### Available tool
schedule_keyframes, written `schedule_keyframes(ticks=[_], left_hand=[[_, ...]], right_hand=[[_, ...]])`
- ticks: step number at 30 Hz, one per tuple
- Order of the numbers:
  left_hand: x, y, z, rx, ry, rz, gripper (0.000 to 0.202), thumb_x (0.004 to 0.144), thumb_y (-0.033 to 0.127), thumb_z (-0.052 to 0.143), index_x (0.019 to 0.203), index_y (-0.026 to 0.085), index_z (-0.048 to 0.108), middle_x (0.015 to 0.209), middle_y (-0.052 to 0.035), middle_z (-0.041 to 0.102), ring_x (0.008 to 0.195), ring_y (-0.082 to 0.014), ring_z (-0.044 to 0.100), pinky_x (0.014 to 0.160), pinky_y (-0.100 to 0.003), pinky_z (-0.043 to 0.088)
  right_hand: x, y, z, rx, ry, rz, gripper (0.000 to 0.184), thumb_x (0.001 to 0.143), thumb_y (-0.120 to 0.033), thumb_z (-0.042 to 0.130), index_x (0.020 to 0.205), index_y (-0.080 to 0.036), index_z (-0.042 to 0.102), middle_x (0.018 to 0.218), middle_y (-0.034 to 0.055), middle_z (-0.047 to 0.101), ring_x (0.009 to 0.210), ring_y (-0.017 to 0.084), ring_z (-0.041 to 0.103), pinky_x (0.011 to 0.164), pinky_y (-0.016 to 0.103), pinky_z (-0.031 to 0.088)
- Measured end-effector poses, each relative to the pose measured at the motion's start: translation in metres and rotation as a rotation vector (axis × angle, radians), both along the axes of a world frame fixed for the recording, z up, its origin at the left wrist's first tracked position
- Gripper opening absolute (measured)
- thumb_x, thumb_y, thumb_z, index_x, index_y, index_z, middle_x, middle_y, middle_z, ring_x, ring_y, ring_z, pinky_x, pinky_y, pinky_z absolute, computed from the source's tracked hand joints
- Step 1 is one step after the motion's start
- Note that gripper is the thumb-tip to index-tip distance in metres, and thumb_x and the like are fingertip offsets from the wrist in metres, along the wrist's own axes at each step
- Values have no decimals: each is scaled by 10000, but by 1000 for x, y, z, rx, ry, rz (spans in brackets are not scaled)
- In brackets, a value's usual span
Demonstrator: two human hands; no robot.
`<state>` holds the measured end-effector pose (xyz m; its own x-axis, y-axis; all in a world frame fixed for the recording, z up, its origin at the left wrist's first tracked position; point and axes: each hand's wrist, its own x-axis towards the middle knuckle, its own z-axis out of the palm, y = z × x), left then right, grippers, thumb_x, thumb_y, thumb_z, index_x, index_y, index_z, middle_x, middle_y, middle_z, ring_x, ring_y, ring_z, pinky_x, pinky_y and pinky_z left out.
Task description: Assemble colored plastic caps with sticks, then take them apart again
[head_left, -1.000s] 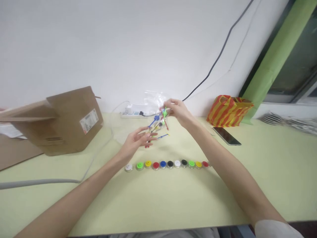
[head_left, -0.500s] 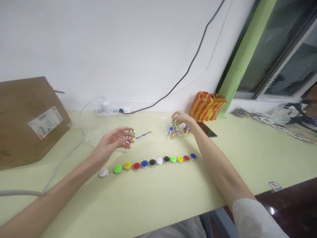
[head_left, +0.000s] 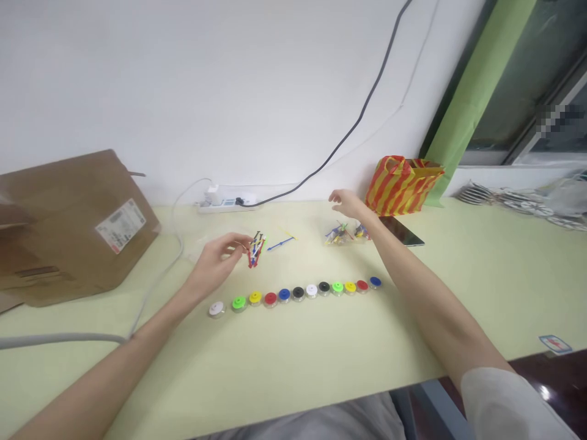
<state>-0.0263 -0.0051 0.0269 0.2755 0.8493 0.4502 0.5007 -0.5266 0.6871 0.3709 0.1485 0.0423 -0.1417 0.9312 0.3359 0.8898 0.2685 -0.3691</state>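
Observation:
My left hand [head_left: 215,263] pinches a small bundle of coloured plastic sticks [head_left: 255,249] above the pale green table [head_left: 293,366]. My right hand [head_left: 347,203] hovers with loose, spread fingers just behind a clear bag of coloured sticks [head_left: 345,233] that lies on the table; it holds nothing. A loose blue stick [head_left: 280,244] lies between the two hands. In front of them runs a row of several round coloured caps [head_left: 298,292], from white on the left to blue on the right.
A brown cardboard box [head_left: 68,226] stands at the left. A white power strip [head_left: 227,201] with cables lies against the wall. An orange-and-yellow striped bag [head_left: 403,183] and a dark phone [head_left: 403,231] sit at the back right. A grey cable [head_left: 59,338] crosses the left front.
My right hand set the clear bag down on the table and let go, lifting back. My left hand closed its fingers on the bundle of sticks. The view shifted slightly.

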Motion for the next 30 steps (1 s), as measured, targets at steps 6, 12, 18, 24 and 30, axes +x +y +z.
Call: schedule_keyframes(ticks=[6, 12, 18, 24, 30], left_hand=[[-24, 13, -3, 195, 487, 161, 359, 897, 164, 373, 1003, 204, 713, 1092, -86, 698, 1004, -252, 662, 884, -386, 488], [-28, 15, 0, 131, 565, 82, 294, 842, 111, 374, 822, 210, 651, 935, -78, 679, 925, -252, 638, 860, -390, 472], [-10, 2, 0, 153, 534, -153, 318, 875, 108, 388, 877, 213, 688, 983, -75, 686, 991, -251, 615, 914, -393, 474], [-5, -2, 3, 113, 562, -206, 297, 939, 182, 398, 939, 222, 693, 998, -59, 694, 949, -231, 637, 876, -367, 475], [-18, -26, 40, -171, 669, -132, 245, 941, 442, 546, 932, 272, 722, 771, -30, 686, 631, -215, 612, 587, -314, 424]], right_hand=[[-45, -10, 15, -76, -59, 303, 223, 820, -131, 749, 1037, -182, 747, 1072, 79, 756, 935, 186, 691, 846, 274, 514], [-85, -28, 13, -323, -263, 449, 290, 857, -214, 734, 1146, -227, 751, 1132, 75, 769, 874, 193, 717, 730, 269, 514], [-123, -39, -10, -194, -398, 424, 284, 916, -191, 636, 1176, -195, 751, 1180, 132, 758, 1018, 259, 722, 804, 302, 511], [-128, -35, -28, -92, -433, 378, 354, 969, -225, 532, 1272, -148, 698, 1249, 197, 719, 1151, 321, 677, 895, 362, 497], [-121, -31, -32, -76, -431, 372, 434, 982, -232, 534, 1407, -166, 593, 1289, 181, 705, 1163, 303, 668, 901, 342, 486]])
